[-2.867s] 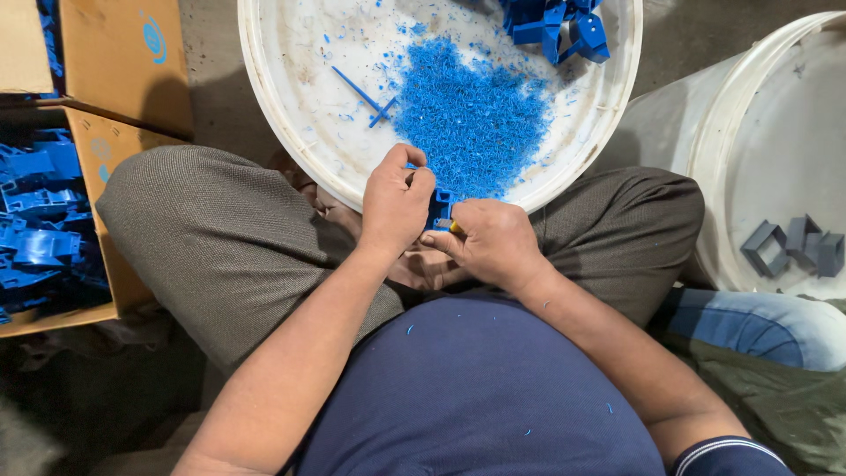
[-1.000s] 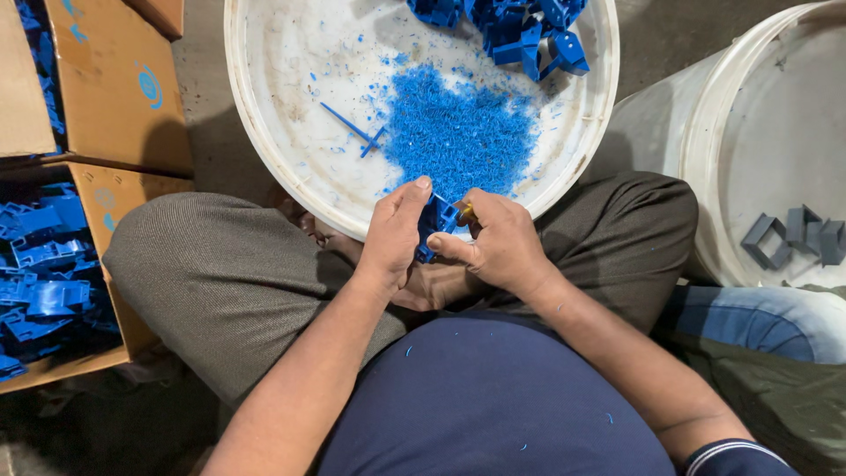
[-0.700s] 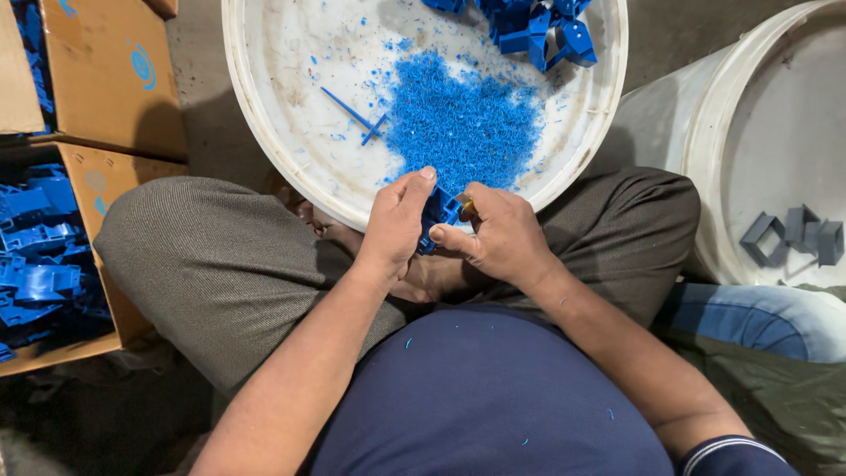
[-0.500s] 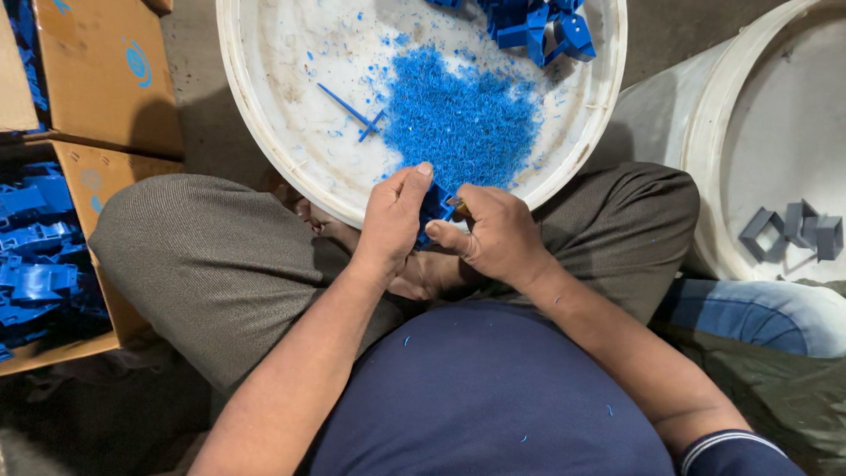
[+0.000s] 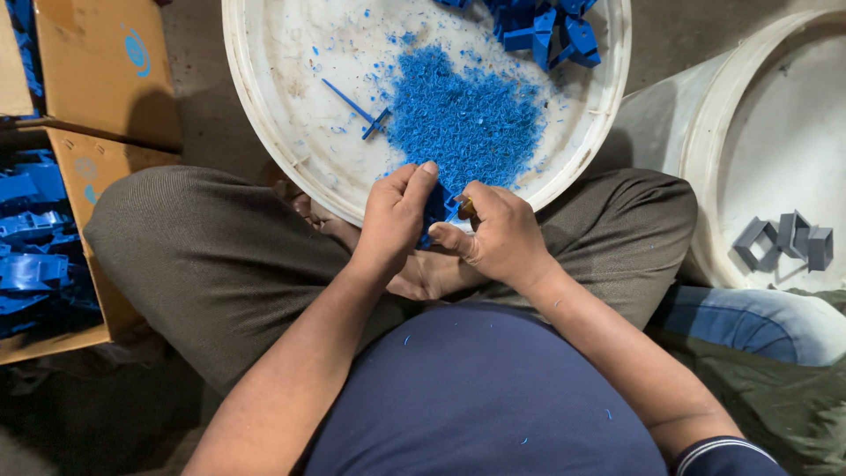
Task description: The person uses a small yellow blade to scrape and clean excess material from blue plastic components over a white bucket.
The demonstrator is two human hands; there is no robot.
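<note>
Head view, seated person working over lap. Left hand point(image 5: 394, 219) clenching small blue plastic part point(image 5: 435, 211) at near rim of white tub point(image 5: 264, 141). Right hand point(image 5: 500, 236) pinching small tool, mostly hidden, tip meeting part. Step in hand, by judgement: trimming excess off moulding. Blue shavings point(image 5: 467, 119) piling at tub centre; blue parts point(image 5: 546, 31) lying at far side. Cardboard box point(image 5: 79, 247) of blue pieces sitting left; second tub point(image 5: 705, 150) with grey parts point(image 5: 784, 242) sitting right. Next move calling for steady grip, blade kept clear of thumb.

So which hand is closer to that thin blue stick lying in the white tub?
Left. The left hand sits just below the thin blue stick; the right hand lies farther off, below and to its right.
</note>
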